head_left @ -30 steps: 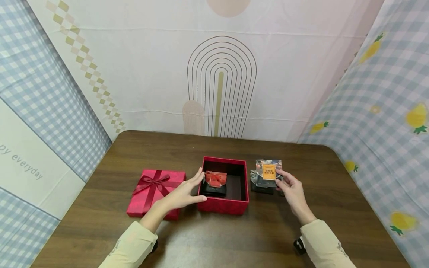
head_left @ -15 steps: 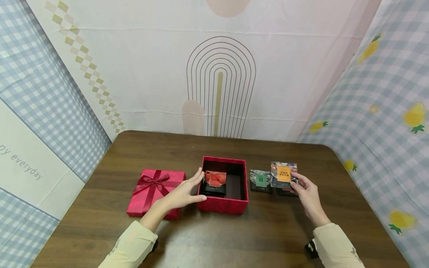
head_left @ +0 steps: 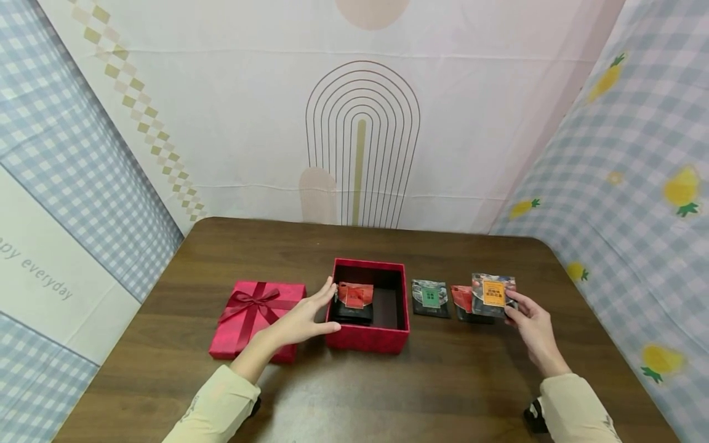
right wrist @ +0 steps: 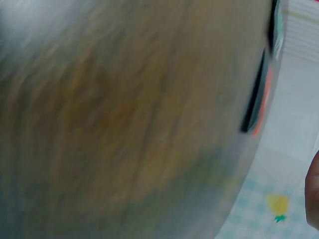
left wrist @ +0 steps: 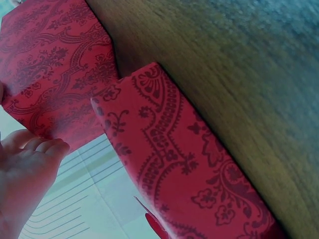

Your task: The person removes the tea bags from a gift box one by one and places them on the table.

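My right hand (head_left: 533, 327) pinches the right edge of a sachet with an orange label (head_left: 494, 293), raised over the table's right side. Partly behind it, a sachet with a red label (head_left: 464, 300) lies on the table. A green-labelled sachet (head_left: 430, 298) lies left of that one. My left hand (head_left: 301, 318) rests with straight fingers at the left side of an open red box (head_left: 368, 339). Inside the box, at its left, is a red-labelled sachet (head_left: 355, 298). In the left wrist view, the left hand (left wrist: 30, 172) shows by the patterned box wall (left wrist: 60, 64).
Left of the box lies a red lid (head_left: 232, 332) with a dark red ribbon bow (head_left: 258, 300), partly behind my left forearm. All stand on a brown wooden table (head_left: 354, 394). A printed cloth (head_left: 249, 123) hangs behind the table's far edge.
My right hand has carried the orange-labelled sachet to the right, away from above the green-labelled sachet, and uncovered part of the red-labelled one. My left hand has stayed at the box.
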`<state>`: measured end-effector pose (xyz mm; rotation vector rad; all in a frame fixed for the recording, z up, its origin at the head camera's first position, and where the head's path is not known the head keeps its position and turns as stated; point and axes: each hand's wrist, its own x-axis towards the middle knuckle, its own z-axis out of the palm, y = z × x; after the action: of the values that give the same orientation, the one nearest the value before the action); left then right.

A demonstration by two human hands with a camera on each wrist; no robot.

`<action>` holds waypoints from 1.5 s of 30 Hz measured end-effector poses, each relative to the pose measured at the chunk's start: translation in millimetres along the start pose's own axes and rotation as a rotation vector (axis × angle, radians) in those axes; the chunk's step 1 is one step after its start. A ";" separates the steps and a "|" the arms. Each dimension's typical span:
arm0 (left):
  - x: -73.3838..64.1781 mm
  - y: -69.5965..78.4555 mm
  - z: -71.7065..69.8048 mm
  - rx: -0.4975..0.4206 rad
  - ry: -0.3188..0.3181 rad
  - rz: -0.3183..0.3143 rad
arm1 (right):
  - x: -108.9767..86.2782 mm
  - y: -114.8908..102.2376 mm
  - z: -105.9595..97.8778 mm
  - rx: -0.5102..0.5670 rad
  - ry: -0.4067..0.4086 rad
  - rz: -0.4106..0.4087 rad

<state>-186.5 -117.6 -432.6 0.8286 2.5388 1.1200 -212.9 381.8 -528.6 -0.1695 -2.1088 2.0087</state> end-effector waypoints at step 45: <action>0.6 -1.0 0.9 0.005 0.002 -0.012 | -12.2 -60.0 -19.8 -0.591 -0.052 0.055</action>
<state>-186.9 -117.2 -433.9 0.8127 2.5458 1.1111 -192.1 394.8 -469.1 -0.2723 -2.6967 1.3666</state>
